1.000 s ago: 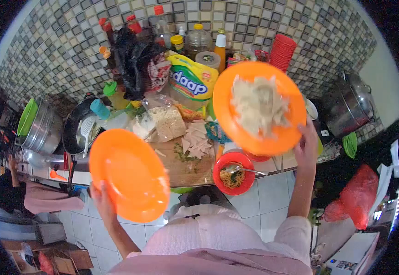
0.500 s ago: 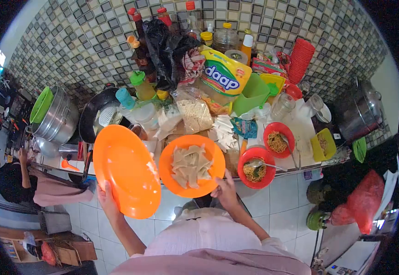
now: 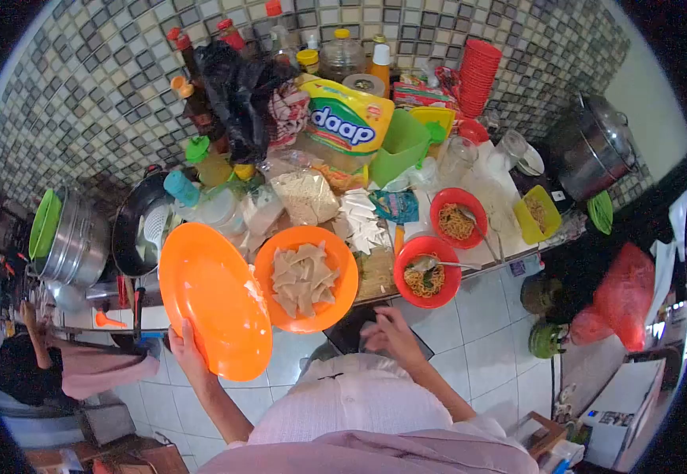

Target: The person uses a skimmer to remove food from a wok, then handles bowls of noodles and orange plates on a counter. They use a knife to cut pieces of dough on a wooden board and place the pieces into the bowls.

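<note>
My left hand (image 3: 190,354) grips the lower left rim of an orange oval plate (image 3: 215,308), tilted up, with a few white smears on its right side. Beside it, partly overlapped, a round orange plate (image 3: 347,288) rests at the counter edge. On that one lie several pale, flat, folded pieces (image 3: 304,278) that look like dough. My right hand (image 3: 393,336) is off the plate, over the floor in front of the counter, fingers loosely bent and apart, holding nothing. Nearest to it stands a red bowl (image 3: 451,293) of noodles with a spoon.
A second red noodle bowl (image 3: 462,207) sits behind the first. White strips (image 3: 361,221), a wooden board (image 3: 376,272), bags and a green container (image 3: 401,148) crowd the counter. A black pan (image 3: 132,225) and steel pot (image 3: 82,237) stand left. Another person (image 3: 27,355) is at far left.
My right hand has let go of the round plate's rim and drawn slightly right and down. The view has shifted, so the counter things appear further left.
</note>
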`<action>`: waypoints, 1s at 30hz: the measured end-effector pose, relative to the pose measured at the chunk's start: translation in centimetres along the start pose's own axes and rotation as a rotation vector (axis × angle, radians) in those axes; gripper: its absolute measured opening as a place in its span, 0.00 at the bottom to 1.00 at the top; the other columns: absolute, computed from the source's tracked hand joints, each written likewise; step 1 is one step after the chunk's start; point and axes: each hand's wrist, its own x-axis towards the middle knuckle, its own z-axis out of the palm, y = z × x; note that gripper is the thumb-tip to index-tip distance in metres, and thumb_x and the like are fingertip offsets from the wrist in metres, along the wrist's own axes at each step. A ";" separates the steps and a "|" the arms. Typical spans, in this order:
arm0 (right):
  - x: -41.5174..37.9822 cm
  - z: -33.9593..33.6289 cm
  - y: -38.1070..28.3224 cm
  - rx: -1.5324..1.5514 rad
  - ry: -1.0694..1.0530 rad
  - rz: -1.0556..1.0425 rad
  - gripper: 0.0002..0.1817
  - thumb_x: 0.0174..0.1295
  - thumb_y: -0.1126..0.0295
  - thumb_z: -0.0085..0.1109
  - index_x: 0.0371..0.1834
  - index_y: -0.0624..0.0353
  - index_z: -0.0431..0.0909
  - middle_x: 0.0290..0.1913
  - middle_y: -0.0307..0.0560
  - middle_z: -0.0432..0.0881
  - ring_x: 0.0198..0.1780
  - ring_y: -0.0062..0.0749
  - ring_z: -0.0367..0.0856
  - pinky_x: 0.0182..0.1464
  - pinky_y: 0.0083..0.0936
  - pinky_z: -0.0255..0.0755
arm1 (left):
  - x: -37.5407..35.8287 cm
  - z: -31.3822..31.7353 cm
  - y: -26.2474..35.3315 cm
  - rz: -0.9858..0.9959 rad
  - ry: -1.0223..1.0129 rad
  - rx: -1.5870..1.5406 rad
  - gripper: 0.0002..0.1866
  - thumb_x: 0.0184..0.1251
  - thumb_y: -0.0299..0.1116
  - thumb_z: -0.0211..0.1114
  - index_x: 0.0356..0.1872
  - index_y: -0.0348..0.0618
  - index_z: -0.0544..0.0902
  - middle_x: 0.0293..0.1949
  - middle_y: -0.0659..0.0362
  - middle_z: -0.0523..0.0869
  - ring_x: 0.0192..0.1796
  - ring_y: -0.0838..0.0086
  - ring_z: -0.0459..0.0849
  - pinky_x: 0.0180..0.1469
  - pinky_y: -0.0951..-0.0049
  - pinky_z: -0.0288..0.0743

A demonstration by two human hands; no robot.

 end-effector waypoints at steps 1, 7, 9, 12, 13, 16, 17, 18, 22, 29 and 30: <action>-1.2 -1.5 -0.1 0.013 0.109 0.053 0.20 0.63 0.59 0.41 0.53 0.56 0.55 0.32 0.56 0.76 0.23 0.30 0.75 0.26 0.23 0.72 | 0.2 0.2 -0.1 -0.005 -0.022 0.021 0.12 0.63 0.32 0.52 0.44 0.37 0.68 0.42 0.56 0.77 0.41 0.75 0.77 0.41 0.77 0.72; -2.5 -9.8 1.6 0.337 0.449 -0.268 0.22 0.63 0.51 0.36 0.52 0.54 0.61 0.29 0.47 0.75 0.20 0.24 0.70 0.21 0.17 0.64 | 1.1 4.3 -1.1 -0.036 -0.091 0.026 0.12 0.63 0.31 0.52 0.45 0.37 0.69 0.43 0.56 0.77 0.41 0.75 0.77 0.42 0.77 0.72; -3.2 -9.2 -0.6 0.149 0.472 -0.369 0.23 0.63 0.51 0.36 0.55 0.54 0.60 0.28 0.46 0.74 0.19 0.24 0.69 0.20 0.17 0.63 | 1.0 5.9 -1.2 -0.047 -0.101 0.012 0.12 0.63 0.31 0.52 0.45 0.37 0.69 0.43 0.56 0.77 0.41 0.75 0.77 0.42 0.77 0.71; -2.1 -10.3 -1.0 0.166 0.472 -0.325 0.24 0.64 0.53 0.36 0.58 0.55 0.58 0.29 0.46 0.74 0.18 0.23 0.69 0.19 0.16 0.62 | 0.6 7.9 -1.5 -0.123 -0.143 0.054 0.15 0.62 0.31 0.52 0.48 0.38 0.67 0.44 0.57 0.76 0.43 0.74 0.76 0.43 0.75 0.71; -1.9 -10.5 -1.1 0.166 0.473 -0.330 0.24 0.64 0.53 0.36 0.58 0.55 0.58 0.29 0.46 0.74 0.18 0.23 0.69 0.19 0.16 0.62 | 0.5 8.8 -1.8 -0.121 -0.146 0.050 0.15 0.62 0.31 0.52 0.48 0.38 0.67 0.44 0.57 0.76 0.43 0.74 0.76 0.43 0.75 0.71; -1.4 -10.8 -1.6 0.071 0.448 -0.365 0.22 0.64 0.54 0.37 0.53 0.59 0.61 0.29 0.47 0.74 0.17 0.23 0.69 0.18 0.15 0.62 | -0.9 11.5 -1.5 -0.142 -0.175 -0.042 0.15 0.61 0.33 0.54 0.47 0.38 0.69 0.43 0.57 0.77 0.40 0.74 0.78 0.41 0.76 0.74; -1.4 -11.1 -1.5 0.069 0.434 -0.353 0.20 0.64 0.55 0.37 0.49 0.60 0.64 0.28 0.46 0.74 0.17 0.23 0.69 0.18 0.15 0.62 | -0.8 11.6 -1.6 -0.139 -0.164 -0.040 0.15 0.61 0.33 0.54 0.47 0.38 0.69 0.43 0.57 0.77 0.40 0.74 0.78 0.41 0.76 0.74; -1.5 -11.1 -1.9 0.066 0.420 -0.340 0.19 0.64 0.56 0.37 0.45 0.61 0.66 0.28 0.46 0.74 0.17 0.23 0.69 0.18 0.15 0.62 | -0.8 11.6 -1.9 -0.131 -0.181 -0.047 0.15 0.61 0.31 0.54 0.48 0.38 0.68 0.44 0.57 0.77 0.42 0.74 0.77 0.43 0.76 0.72; -4.1 -10.4 -4.9 -0.367 0.238 -0.055 0.17 0.64 0.56 0.38 0.39 0.60 0.68 0.27 0.44 0.75 0.16 0.21 0.69 0.18 0.14 0.62 | -0.8 10.8 -0.6 -0.082 -0.118 -0.045 0.15 0.61 0.30 0.54 0.48 0.38 0.68 0.44 0.58 0.76 0.43 0.75 0.76 0.44 0.76 0.71; 1.1 -0.6 -5.3 -0.445 -0.341 0.043 0.13 0.62 0.63 0.44 0.43 0.59 0.64 0.35 0.47 0.76 0.32 0.23 0.75 0.35 0.19 0.71 | -0.8 5.2 0.7 0.054 0.013 -0.027 0.11 0.62 0.31 0.53 0.43 0.38 0.69 0.40 0.58 0.77 0.39 0.76 0.77 0.41 0.78 0.71; 1.7 0.5 -5.1 -0.335 -0.367 0.091 0.13 0.62 0.63 0.44 0.45 0.59 0.62 0.37 0.48 0.76 0.34 0.25 0.76 0.38 0.20 0.71 | -1.2 5.1 1.2 0.075 0.053 -0.014 0.10 0.63 0.31 0.52 0.42 0.38 0.69 0.39 0.57 0.77 0.38 0.76 0.77 0.40 0.78 0.72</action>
